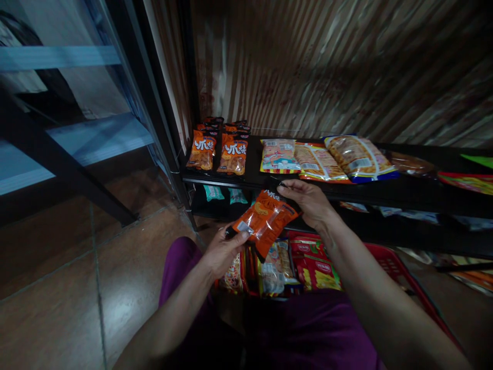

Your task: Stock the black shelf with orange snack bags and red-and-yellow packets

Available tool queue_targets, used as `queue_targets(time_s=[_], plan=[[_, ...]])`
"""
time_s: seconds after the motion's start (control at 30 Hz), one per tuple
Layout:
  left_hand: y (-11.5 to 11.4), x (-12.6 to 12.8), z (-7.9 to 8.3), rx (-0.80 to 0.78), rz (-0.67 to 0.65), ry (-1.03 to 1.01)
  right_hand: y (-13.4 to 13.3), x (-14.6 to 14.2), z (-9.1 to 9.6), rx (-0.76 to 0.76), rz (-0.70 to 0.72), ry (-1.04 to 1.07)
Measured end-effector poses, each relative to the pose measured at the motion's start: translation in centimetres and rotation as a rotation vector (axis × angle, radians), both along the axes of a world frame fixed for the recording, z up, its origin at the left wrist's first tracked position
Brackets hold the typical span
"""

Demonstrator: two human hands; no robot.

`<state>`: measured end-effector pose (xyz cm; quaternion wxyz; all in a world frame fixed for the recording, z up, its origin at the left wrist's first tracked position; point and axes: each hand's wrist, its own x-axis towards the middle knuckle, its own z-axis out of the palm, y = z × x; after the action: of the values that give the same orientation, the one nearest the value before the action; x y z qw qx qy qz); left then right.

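Note:
Between my two hands is an orange snack bag (265, 218) with black ends and white lettering, tilted above a red basket (400, 267). My left hand (227, 249) grips its lower left corner, thumb on top. At the upper right, my right hand (308, 200) pinches the black end. Beyond them, matching orange bags (234, 154) stand in two groups at the left of the black shelf (254, 172). In the basket below lie red snack packets (314, 262) and a clear-fronted packet (275, 267), partly hidden by the held bag and my arms.
Along the shelf lie a pastel packet (280, 155), a yellow-orange packet (319, 162) and a larger blue-edged packet (360, 156). Teal packets (213, 192) sit on the lower shelf. A ladder-like frame with pale blue steps (88, 141) stands at left on the tiled floor (127, 272).

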<state>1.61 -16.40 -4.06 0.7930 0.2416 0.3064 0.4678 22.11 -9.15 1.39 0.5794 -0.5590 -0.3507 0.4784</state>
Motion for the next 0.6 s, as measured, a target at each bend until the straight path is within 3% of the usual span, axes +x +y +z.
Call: queue_targets(time_s=[0.33,0.5,0.6], plan=[[-0.4,1.0,-0.3,-0.126,0.094,0.02,0.6,0.3,0.2,-0.039,0.026,0.007],[0.0,1.0,-0.3,-0.19,0.141,-0.058,-1.1,0.2,-0.2,0.018,0.086,0.177],[0.3,1.1,-0.3,-0.196,0.155,-0.106,-2.8,-0.7,-0.7,-0.047,0.206,0.192]])
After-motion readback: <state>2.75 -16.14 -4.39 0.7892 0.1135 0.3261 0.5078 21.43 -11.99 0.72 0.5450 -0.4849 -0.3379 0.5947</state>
